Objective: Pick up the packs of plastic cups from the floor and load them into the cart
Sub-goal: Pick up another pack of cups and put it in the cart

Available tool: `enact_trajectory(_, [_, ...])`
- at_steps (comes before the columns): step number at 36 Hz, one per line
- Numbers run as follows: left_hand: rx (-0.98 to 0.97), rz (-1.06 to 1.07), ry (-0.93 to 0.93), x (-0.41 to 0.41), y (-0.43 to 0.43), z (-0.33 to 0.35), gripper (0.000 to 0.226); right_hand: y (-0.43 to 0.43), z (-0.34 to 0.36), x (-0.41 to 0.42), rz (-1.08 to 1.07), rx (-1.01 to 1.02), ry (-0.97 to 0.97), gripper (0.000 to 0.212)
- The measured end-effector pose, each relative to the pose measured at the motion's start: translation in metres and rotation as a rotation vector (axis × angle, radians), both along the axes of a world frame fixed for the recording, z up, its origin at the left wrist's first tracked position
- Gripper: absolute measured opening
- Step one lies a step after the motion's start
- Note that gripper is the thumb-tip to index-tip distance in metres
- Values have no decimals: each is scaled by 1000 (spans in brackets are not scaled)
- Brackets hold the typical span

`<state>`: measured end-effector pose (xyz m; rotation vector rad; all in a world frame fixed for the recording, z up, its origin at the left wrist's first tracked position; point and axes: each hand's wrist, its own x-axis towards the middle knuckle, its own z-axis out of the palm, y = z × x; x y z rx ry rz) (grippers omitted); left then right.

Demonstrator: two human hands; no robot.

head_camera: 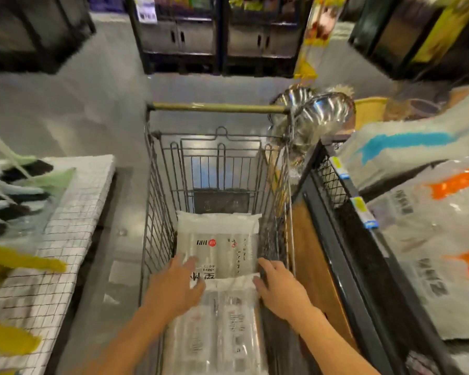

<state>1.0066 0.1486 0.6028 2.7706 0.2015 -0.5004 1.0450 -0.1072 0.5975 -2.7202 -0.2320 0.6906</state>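
A wire shopping cart [157,212] stands in front of me, its handle bar at the far end. Inside it lie two clear packs of plastic cups: one pack [222,239] toward the far end and a nearer pack [222,328] below my hands. My left hand [176,288] hovers over the left side of the nearer pack's top edge with fingers spread. My right hand [279,290] is at that pack's right side, fingers apart and touching its edge. Whether either hand grips the pack is unclear; both look open.
A low table with a checked cloth [73,239] and bagged goods stands at the left. A dark shelf rack [344,261] with large plastic packs [428,239] lines the right. Steel bowls [317,115] sit at the shelf's far end. Grey floor and display racks lie beyond.
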Motion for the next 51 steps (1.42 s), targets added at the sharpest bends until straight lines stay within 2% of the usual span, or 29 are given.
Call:
enact_trajectory(4, [74, -114, -105, 18, -19, 87, 69, -11, 82, 15, 69, -41, -125, 47])
enact_trajectory(7, [144, -214, -171, 24, -38, 148, 58, -23, 144, 20, 93, -79, -191, 49])
enact_trajectory(13, [111, -350, -284, 24, -83, 238, 50, -63, 242, 4, 69, -91, -347, 40])
enact_trajectory(18, [124, -505, -353, 23, -127, 289, 54, -97, 295, -27, -49, -101, -455, 44])
enact_trajectory(25, [71, -752, -448, 10, -195, 334, 55, -143, 337, -99, -330, -228, -523, 49])
enact_trajectory(31, [-35, -1057, -478, -35, -248, 350, 54, -174, 354, -208, -633, -318, -469, 50])
enact_trajectory(39, [-71, -1447, -515, -148, -326, 362, 49, -183, 368, -395, -994, -450, -399, 44])
enact_trajectory(46, [-101, -1790, -514, -305, -381, 365, 44, -158, 365, -583, -1323, -564, -338, 33])
enact_trajectory(51, [-157, -2040, -504, -442, -397, 363, 37, -120, 365, -723, -1553, -571, -213, 38])
